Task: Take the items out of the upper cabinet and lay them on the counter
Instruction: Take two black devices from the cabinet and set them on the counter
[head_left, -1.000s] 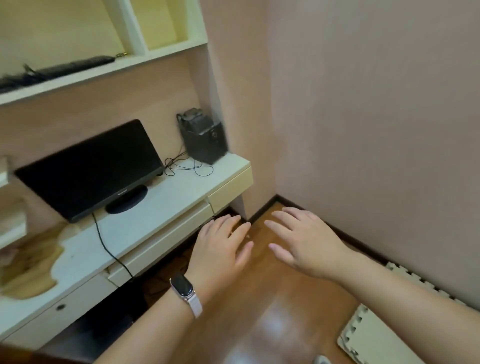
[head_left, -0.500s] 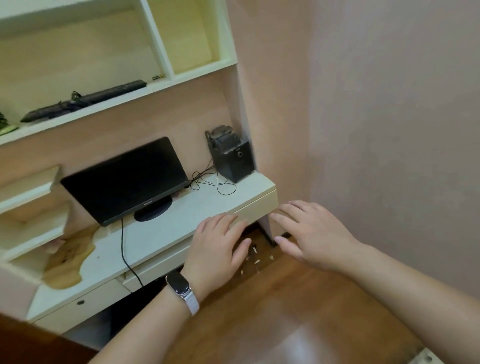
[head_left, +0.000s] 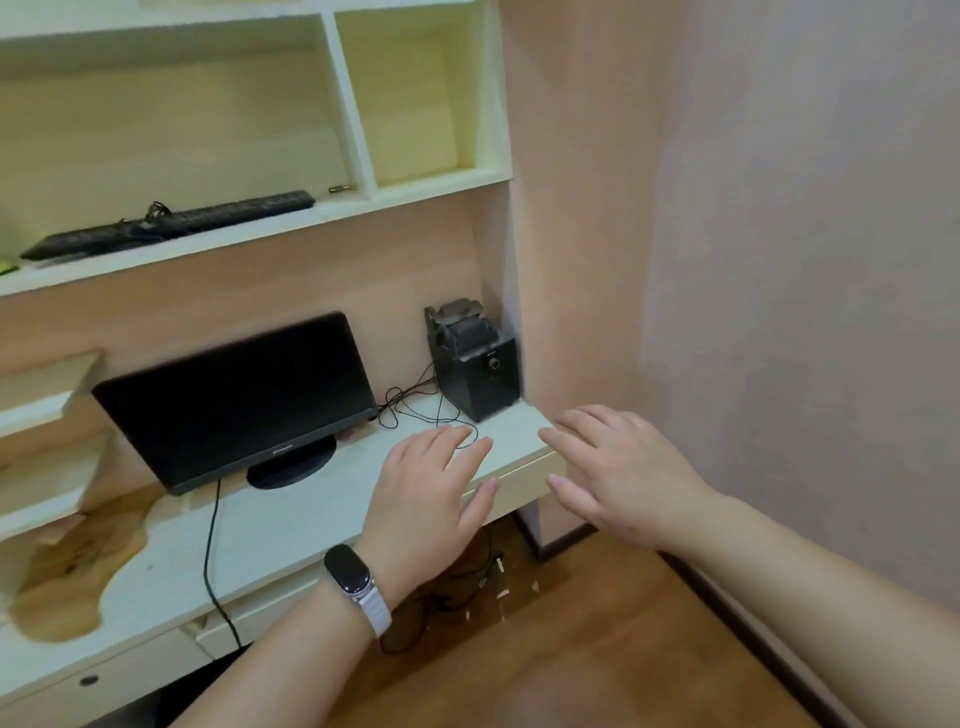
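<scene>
Your left hand (head_left: 431, 488) and right hand (head_left: 618, 467) hovered by the counter (head_left: 291, 525), fingers straight, holding nothing. The long black strip (head_left: 171, 223) lay on the upper cabinet shelf (head_left: 395, 195), well above them.

Even, soft lighting is recorded, with slight motion blur on the monitor (head_left: 234, 400) and upper cabinet (head_left: 415, 191) lines bowed towards 10 o'clock.

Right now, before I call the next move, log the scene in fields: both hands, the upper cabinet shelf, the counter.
left hand: open, empty, near the counter edge
right hand: open, empty, by the counter's right end
cabinet shelf: long black item, small brass piece
on counter: monitor, black speaker
status: shelf items not yet moved down
</scene>
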